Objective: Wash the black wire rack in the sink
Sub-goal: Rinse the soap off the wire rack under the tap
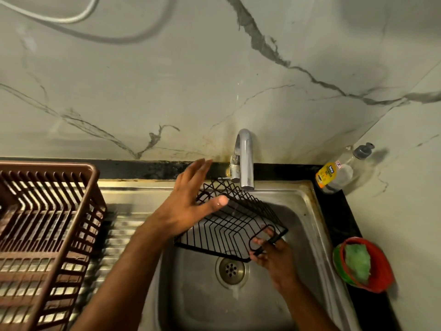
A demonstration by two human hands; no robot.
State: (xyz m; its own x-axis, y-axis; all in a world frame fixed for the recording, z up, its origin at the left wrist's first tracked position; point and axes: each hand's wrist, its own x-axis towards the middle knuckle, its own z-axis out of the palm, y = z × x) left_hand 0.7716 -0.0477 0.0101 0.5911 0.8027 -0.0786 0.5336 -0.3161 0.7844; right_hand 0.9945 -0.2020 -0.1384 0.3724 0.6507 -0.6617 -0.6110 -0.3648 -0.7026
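Observation:
The black wire rack (pixel 235 220) is held tilted over the steel sink (pixel 307 225), under the chrome faucet (pixel 245 158). A thin stream of water falls from the spout through its wires. My right hand (pixel 274 256) grips the rack's near right corner, fingers curled round the frame by its looped handle. My left hand (pixel 188 201) is spread with straight fingers over the rack's left side, reaching toward the faucet's base; whether the palm touches the wires is unclear.
A brown plastic dish drainer (pixel 47 225) stands on the ribbed draining board at left. A dish-soap bottle (pixel 338 173) stands at the back right corner. A red bowl with a green scrubber (pixel 362 266) sits on the black counter at right. The drain (pixel 230 268) lies below the rack.

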